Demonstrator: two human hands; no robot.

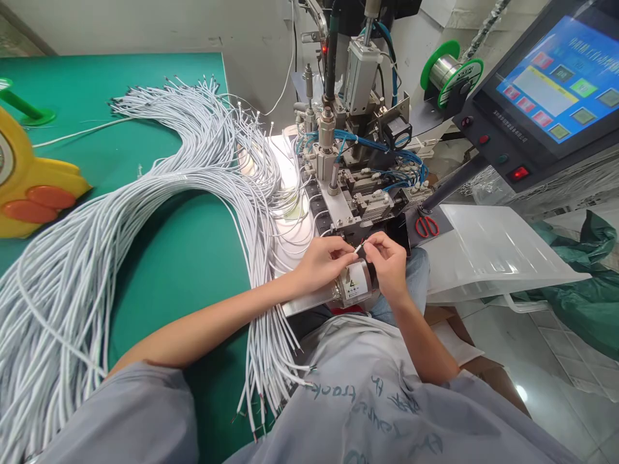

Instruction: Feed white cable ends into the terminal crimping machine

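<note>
Both my hands meet in front of the machine (338, 212), thumbs and fingertips pinched. My left hand (329, 258) grips a white cable (358, 248) close to its end. At that cable's dark tip, my right hand (387, 261) pinches the thin wires, one of which looks red. Just below the fingers sits a cylindrical motor-like part (355, 282) with a white label. A large bundle of white cables (193, 177) sweeps across the green table to my left, and several cut ends (285, 370) hang beside my left forearm.
A tilted touchscreen panel (556, 90) stands at the right, with a solder wire spool (449, 72) behind it. Red-handled scissors (426, 226) lie near its post. A translucent plastic sheet (498, 251) juts out at right. A yellow toy-like object (39, 174) stands on the green table (193, 270).
</note>
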